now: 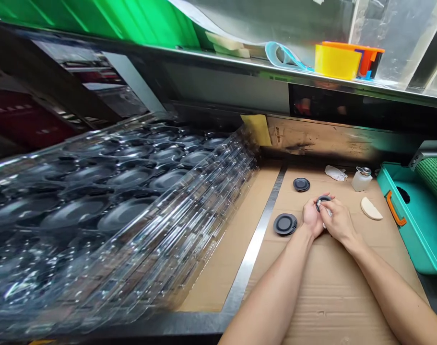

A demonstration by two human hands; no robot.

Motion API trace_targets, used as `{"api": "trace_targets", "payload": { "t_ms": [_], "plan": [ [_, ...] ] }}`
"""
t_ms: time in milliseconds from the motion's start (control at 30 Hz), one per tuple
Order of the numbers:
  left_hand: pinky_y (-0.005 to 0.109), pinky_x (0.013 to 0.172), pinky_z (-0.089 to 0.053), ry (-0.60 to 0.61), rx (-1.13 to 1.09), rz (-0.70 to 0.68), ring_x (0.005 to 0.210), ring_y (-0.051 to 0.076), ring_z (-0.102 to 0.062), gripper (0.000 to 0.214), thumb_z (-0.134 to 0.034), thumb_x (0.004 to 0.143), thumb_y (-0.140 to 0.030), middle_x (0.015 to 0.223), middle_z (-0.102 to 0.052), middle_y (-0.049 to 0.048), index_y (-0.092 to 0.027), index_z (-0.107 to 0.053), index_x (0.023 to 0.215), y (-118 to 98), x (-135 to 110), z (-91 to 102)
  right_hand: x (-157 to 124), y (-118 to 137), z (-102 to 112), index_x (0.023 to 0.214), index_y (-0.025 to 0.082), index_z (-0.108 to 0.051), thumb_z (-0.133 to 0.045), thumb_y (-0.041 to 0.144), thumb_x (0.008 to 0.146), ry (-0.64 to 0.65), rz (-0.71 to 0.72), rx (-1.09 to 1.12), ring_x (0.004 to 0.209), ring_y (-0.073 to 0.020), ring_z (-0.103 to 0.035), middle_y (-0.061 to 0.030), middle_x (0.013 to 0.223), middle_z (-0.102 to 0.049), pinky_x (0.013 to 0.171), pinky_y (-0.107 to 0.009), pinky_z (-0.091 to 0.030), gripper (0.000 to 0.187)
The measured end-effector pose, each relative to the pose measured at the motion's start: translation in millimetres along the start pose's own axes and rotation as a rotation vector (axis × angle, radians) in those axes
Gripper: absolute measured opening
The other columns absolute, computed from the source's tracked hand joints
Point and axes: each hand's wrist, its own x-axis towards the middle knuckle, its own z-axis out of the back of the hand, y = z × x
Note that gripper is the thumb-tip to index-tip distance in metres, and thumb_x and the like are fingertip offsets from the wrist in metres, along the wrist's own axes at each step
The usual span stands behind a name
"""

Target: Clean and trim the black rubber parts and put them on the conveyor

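Note:
My left hand point(312, 218) and my right hand point(338, 220) meet over the cardboard sheet point(329, 287). My left hand holds a black round disc point(323, 200) on edge. My right fingers press a small white cloth point(326, 211) against it, and the hands hide most of the disc. Just left of my left hand lies a similar black disc point(285, 224). Another black disc point(301, 184) lies further ahead. Beyond my right hand are a crumpled white wipe point(335, 173), a clear bottle with a metal cap point(361, 179), and a cream half-round sponge point(371, 208).
Stacked clear plastic trays point(113, 206) holding dark round discs fill the left. A metal strip point(254, 244) runs along the cardboard. A teal bin point(405, 215) with an orange handle stands to the right. A yellow container point(336, 61) and orange container point(365, 55) sit on a high shelf.

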Motion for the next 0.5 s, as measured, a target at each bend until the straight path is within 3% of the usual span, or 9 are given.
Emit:
{"api": "trace_targets", "payload": {
  "t_ms": [500],
  "plan": [
    [0.034, 0.091, -0.053, 0.022, 0.079, -0.026, 0.090, 0.023, -0.071, 0.028, -0.047, 0.084, -0.022, 0.085, -0.074, 0.0102, -0.012, -0.073, 0.087, 11, 3, 8.7, 2, 7, 5, 0.099, 0.021, -0.068, -0.049, 0.021, 0.095, 0.067, -0.030, -0.231, 0.094, -0.0200, -0.063, -0.0077, 0.109, -0.068, 0.079, -0.028, -0.048, 0.020]
  ]
}}
